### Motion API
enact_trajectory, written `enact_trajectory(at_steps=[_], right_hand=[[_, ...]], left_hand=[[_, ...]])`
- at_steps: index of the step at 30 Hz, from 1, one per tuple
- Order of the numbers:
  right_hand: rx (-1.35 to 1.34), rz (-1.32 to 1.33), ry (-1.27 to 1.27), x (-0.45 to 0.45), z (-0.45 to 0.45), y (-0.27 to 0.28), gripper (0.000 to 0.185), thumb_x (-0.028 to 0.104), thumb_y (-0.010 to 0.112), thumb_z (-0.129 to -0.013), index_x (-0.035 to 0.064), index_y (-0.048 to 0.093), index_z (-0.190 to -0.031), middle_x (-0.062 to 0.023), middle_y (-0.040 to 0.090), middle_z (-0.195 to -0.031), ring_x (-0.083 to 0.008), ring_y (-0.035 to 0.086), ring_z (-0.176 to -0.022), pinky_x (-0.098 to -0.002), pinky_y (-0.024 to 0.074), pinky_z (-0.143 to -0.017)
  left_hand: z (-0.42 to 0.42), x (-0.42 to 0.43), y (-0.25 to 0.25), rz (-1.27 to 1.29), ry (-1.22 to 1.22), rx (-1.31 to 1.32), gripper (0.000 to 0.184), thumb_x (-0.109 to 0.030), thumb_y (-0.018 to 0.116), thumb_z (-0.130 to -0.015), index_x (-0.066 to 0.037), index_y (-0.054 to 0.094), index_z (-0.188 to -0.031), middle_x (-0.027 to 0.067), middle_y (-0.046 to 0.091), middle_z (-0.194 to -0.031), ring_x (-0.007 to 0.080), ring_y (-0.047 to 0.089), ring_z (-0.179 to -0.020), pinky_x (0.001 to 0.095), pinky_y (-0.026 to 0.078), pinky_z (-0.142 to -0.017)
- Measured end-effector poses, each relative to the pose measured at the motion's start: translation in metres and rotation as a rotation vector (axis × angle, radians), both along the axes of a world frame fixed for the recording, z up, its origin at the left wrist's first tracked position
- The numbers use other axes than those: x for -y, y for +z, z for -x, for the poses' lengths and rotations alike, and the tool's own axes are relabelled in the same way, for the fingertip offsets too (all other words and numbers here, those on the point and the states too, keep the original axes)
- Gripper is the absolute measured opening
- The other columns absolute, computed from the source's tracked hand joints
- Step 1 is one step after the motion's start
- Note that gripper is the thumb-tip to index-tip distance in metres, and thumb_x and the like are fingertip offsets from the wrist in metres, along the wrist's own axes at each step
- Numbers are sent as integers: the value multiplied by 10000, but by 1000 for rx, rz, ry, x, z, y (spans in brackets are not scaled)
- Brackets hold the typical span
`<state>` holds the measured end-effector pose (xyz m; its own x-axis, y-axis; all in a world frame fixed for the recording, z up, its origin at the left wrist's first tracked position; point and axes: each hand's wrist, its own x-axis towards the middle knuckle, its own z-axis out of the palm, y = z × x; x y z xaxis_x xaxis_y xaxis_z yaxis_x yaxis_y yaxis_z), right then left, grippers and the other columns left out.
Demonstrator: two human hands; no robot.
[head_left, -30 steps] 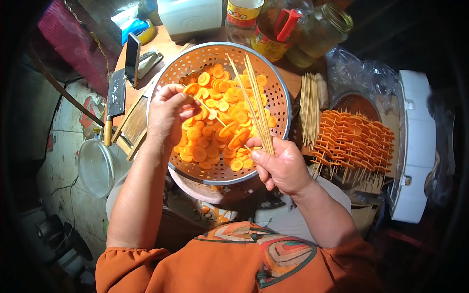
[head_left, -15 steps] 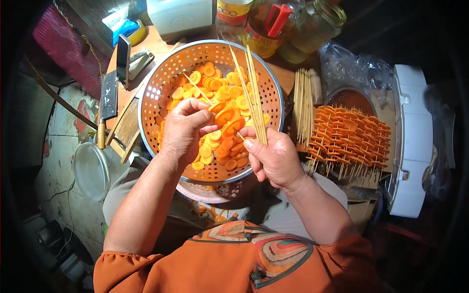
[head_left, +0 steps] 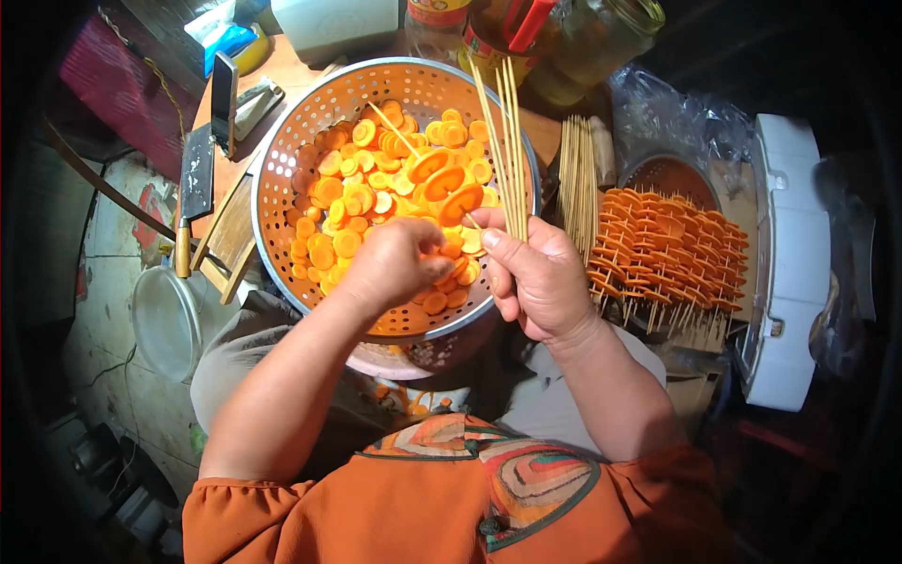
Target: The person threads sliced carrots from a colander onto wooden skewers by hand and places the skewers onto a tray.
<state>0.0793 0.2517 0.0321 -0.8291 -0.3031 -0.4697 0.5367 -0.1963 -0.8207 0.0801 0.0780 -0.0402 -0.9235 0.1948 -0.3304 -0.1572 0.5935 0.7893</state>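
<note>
My right hand [head_left: 543,277] is closed round several bare bamboo skewers [head_left: 512,155] that point up and away. The same hand pinches the near end of one more skewer [head_left: 393,129], which slants to the upper left and carries three carrot slices [head_left: 440,183]. My left hand [head_left: 399,268] is just below and left of these slices, over the colander, with its fingers curled together. Whatever sits between its fingertips is hidden. Loose carrot slices [head_left: 329,193] fill the bottom of the perforated metal colander [head_left: 282,164] in front of me.
Right of the colander lie a bundle of skewers [head_left: 577,179] and rows of loaded carrot skewers [head_left: 667,249], with a white foam box [head_left: 789,273] beyond. A cleaver [head_left: 196,174], a phone [head_left: 224,99] and a white bucket [head_left: 164,320] are left. Jars [head_left: 601,52] stand behind.
My left hand has left the threaded carrot slices and moved down toward the loose ones. The loaded skewer stays in my right hand. The whole view has shifted slightly.
</note>
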Motion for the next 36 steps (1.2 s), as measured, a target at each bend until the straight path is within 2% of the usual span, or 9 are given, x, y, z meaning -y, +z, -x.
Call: enact_trajectory(at_steps=[2,4,5,8,11,13,17,30,36], right_hand=[[7,-8,12,1,-1,2,265,132,533,-894,-40,518,-1096,-25,489,-573,-64,404,-374,-180,352,-346],[12,-14,22,1,-1,3,264,135,534,-895,-38,520,-1093,-27,490,-573,-63,406,-375,-180,353,-347],[6,-20,26,0,-1,3,264,135,530,-896,-40,520,-1094,-24,489,-571,-62,405,-375,-180,350,-347],[3,-43,43,-2,-2,7,267,131,510,-905,-45,508,-1105,-15,480,-546,-58,384,-356,-171,327,-344],[22,-63,84,-5,-5,11,267,126,495,-911,-48,499,-1113,-7,468,-517,-55,363,-337,-162,307,-340],[30,-66,113,-7,-7,13,266,123,497,-910,-48,501,-1113,-7,465,-512,-55,363,-337,-161,306,-340],[54,-110,174,-8,-11,16,267,141,530,-895,-29,535,-1101,-7,488,-550,-48,394,-366,-177,332,-345],[57,-130,191,-8,-14,14,284,139,538,-894,-28,532,-1124,-6,492,-546,-50,405,-374,-174,342,-344],[34,-148,173,-7,-15,8,248,124,532,-897,-16,538,-1101,-2,486,-555,-45,405,-381,-170,342,-345]], left_hand=[[-4,-7,-7,120,-104,-88,276,-161,713,-719,-33,641,-954,89,646,-771,162,613,-699,297,492,-647],[-1,-14,-8,133,-71,20,177,-182,653,-743,-57,656,-869,167,638,-773,279,640,-717,349,505,-649],[1,-13,-12,132,-72,18,177,-182,653,-743,-57,656,-869,167,638,-773,279,640,-717,349,505,-649],[16,3,-26,-84,258,57,164,-159,554,-799,-11,620,-821,133,625,-672,206,640,-640,334,507,-591],[28,27,3,-567,608,281,123,-119,497,-865,-7,540,-840,86,584,-685,170,613,-565,289,509,-495],[37,44,6,-815,727,203,103,-117,493,-876,-17,519,-863,87,566,-730,190,614,-570,299,529,-497],[41,63,21,-996,942,93,138,-121,529,-867,-41,513,-978,84,569,-841,179,619,-688,288,555,-591],[44,69,22,-984,955,36,115,-67,567,-834,-70,516,-937,60,582,-807,150,605,-707,288,554,-631],[42,58,15,-764,764,-245,88,-33,585,-815,-75,549,-883,12,597,-783,100,597,-649,248,528,-605]])
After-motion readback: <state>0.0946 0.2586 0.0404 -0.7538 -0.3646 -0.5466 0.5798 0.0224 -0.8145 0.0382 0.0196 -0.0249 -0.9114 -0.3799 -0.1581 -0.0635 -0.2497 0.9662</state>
